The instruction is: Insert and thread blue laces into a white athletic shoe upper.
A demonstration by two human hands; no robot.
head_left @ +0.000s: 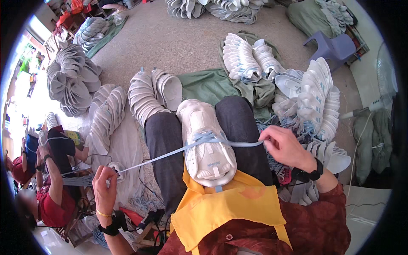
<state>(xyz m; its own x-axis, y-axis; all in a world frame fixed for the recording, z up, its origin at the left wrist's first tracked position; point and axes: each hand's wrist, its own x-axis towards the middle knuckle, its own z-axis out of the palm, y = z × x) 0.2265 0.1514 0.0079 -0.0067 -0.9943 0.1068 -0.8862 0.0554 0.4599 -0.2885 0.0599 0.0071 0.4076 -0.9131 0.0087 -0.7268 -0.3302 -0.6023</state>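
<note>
A white shoe upper [203, 123] rests between my knees, its tongue toward me and its toe pointing away. Light blue shoelace [170, 154] crosses over its throat, and the two ends stretch out to either side. My left hand [105, 187] pinches one end, low and to the left, and that length is pulled straight. The other end [244, 144] runs to my right hand [284, 145], whose fingers are closed on it beside my right knee. Each wrist wears a black band. A yellow apron [227, 208] covers my lap below the shoe upper.
Stacked white uppers [146, 95] stand just beyond my left knee, with more stacks [314, 100] to the right. A green cloth [208, 83] lies ahead. A purple stool [333, 49] and a fan [378, 93] are at right. At left sits a person in red [55, 199].
</note>
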